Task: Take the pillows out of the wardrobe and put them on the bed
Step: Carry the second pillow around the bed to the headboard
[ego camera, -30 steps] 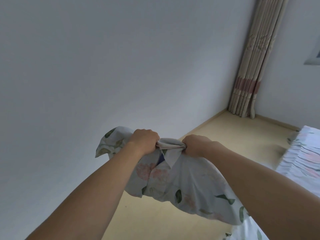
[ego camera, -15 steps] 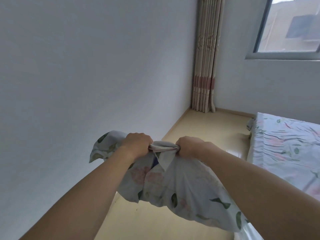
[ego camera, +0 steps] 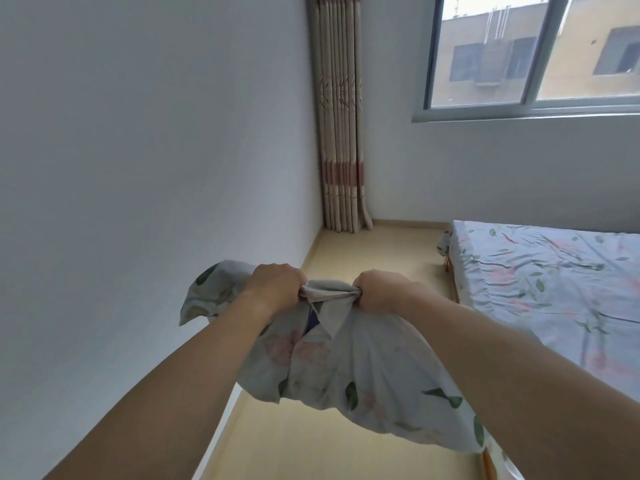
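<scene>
A plain white wall (ego camera: 138,150) fills the left of the room, running back to a corner where a striped curtain (ego camera: 341,133) hangs to the floor. The floor (ego camera: 374,251) is pale yellow and runs as a strip between the wall and the bed.

Low in the middle, two bare forearms reach forward and hold a pillow (ego camera: 346,368) in the air above the floor, left of the bed and not touching it. The pillow has a white cover printed with green leaves and faint pink flowers. The left hand (ego camera: 275,284) is a closed fist, its grip bunched round the upper edge of the cover; one corner of the pillow sticks out to the left past this hand. Just to the right, the right hand (ego camera: 379,289) grips the same gathered edge, fingers curled tight, and a short fold of cloth is stretched between the two fists. The bulk of the pillow hangs below and under the right forearm.

On the right stands the bed (ego camera: 554,282), covered by a sheet in a like leaf and flower print, somewhat creased. Above it, a window (ego camera: 533,53) shows a yellow building outside.
</scene>
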`<state>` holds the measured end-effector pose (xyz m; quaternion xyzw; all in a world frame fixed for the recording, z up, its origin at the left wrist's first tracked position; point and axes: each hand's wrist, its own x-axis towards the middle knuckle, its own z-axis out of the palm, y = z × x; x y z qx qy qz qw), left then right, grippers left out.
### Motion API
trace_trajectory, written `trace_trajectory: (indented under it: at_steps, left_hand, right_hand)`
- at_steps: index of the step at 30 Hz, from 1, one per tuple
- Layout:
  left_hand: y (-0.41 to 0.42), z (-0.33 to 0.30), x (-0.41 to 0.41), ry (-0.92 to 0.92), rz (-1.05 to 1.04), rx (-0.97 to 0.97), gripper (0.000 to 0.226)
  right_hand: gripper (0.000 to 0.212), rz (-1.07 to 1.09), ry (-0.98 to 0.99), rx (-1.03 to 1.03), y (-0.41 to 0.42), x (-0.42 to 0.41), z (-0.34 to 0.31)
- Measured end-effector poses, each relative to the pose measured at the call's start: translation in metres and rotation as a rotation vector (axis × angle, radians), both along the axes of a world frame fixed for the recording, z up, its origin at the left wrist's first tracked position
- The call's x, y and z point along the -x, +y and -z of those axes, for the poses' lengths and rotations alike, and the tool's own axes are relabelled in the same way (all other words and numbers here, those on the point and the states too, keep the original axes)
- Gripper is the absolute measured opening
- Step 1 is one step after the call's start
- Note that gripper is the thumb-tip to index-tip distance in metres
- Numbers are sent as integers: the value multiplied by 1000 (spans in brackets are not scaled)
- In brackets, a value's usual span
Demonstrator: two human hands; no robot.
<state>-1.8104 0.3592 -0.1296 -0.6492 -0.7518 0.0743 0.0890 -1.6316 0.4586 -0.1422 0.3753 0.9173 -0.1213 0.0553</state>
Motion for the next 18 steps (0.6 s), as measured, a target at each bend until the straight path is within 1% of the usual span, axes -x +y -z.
trace_trajectory:
  at_steps: [4, 6, 11, 15, 18]
  left_hand:
    - [48, -1, 49, -38, 103, 21, 19]
    - [72, -7, 71, -43, 157, 27, 19]
    - [129, -13, 112, -61, 257, -8, 19]
    - [177, -8, 134, -75, 317, -34, 22]
    - [224, 1, 150, -70, 349, -21, 20]
  right_hand:
    - [12, 72, -23, -13, 30, 38, -3]
    - [10, 91, -45, -34, 45, 56, -9]
    - [10, 159, -84, -103, 81, 91, -19]
    - [17, 236, -86, -89, 120, 109, -16]
    - [13, 270, -98, -68, 158, 123, -9]
